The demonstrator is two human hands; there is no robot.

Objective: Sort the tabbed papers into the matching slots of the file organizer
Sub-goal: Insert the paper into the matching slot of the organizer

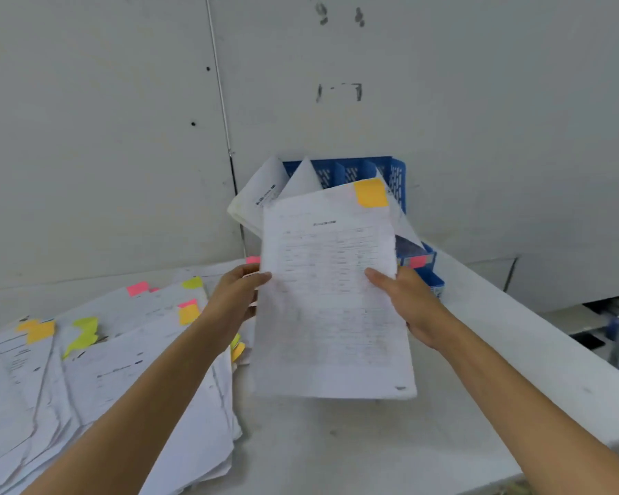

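I hold a printed white paper (pixel 331 298) upright above the table, its orange tab (pixel 371 194) at the top right corner. My left hand (pixel 235 296) grips its left edge and my right hand (pixel 410 301) grips its right edge. Behind the paper stands the blue file organizer (pixel 395 180) against the wall, with a few white sheets (pixel 265 194) leaning in its left slots. A pink label (pixel 418 261) shows on the organizer's front. The paper hides most of the organizer's slots.
A spread of tabbed papers (pixel 115 366) with pink, yellow and orange tabs covers the left of the white table (pixel 372 441). The grey wall (pixel 444 101) rises right behind the organizer. The table's right edge runs diagonally at the right.
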